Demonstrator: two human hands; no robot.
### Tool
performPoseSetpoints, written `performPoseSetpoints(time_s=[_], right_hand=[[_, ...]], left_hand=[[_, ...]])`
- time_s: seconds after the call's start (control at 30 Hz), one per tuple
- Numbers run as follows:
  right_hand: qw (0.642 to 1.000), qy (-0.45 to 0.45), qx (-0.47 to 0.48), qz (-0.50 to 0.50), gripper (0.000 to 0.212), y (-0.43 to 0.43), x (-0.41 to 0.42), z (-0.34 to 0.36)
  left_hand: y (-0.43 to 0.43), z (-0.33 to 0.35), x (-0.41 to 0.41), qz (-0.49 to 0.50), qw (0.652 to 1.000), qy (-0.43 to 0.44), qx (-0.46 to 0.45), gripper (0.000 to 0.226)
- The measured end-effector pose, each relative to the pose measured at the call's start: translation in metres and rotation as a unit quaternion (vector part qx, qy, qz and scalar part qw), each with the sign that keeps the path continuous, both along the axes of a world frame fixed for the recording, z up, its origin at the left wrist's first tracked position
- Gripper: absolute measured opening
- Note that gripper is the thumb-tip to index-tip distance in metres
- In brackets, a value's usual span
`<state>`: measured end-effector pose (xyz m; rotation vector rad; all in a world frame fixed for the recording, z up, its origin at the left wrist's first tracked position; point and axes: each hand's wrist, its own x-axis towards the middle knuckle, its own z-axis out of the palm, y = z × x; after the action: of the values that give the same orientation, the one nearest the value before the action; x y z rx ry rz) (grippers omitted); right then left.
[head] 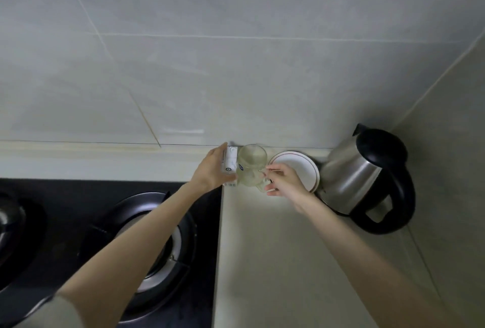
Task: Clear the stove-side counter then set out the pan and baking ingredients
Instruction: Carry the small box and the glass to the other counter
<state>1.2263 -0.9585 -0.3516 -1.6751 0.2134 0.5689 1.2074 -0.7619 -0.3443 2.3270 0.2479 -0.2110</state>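
- Both hands are stretched out to the back of the table: the left hand point(210, 170) is wrapped round a white carton point(231, 155), and the right hand point(284, 180) is pinched on the handle of a glass mug point(252, 161).
- Nearest, the black hob point(202, 262) is crossed by the left forearm; the pale table point(275, 262) begins at its right edge.
- Further back, carton and mug are seen upright and touching, just beside the hob's far corner.
- The carton is judged light and fairly stiff; it is best held round its flat sides, as it is now, without being squeezed.
- The mug is judged fragile and smooth; the handle is the safest hold, and knocks against the neighbouring crockery should be avoided.
- Just right of the mug, stacked white plates point(294, 163) are partly hidden by the right hand.
- A steel kettle point(362, 178) with a black handle stands in the corner beyond them.
- Clearing is judged barely begun, and no pan or baking ingredients can be seen.
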Motion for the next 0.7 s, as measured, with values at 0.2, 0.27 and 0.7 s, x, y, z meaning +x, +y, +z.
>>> performPoseSetpoints(time_s=[0.2,0.27,0.7], right_hand=[[0.999,-0.008,-0.016,0.035,0.009,0.003,0.008,-0.009],[0.999,-0.011,-0.010,0.039,0.010,0.006,0.007,-0.011],[0.987,0.020,0.156,0.019,0.015,0.007,-0.012,0.022]], left_hand=[[-0.004,-0.007,0.003,0.059,0.996,-0.066,-0.022,0.075],[-0.005,-0.006,0.001,0.082,0.993,-0.074,-0.031,0.073],[0.013,0.043,-0.047,0.173,0.971,-0.127,-0.104,0.078]])
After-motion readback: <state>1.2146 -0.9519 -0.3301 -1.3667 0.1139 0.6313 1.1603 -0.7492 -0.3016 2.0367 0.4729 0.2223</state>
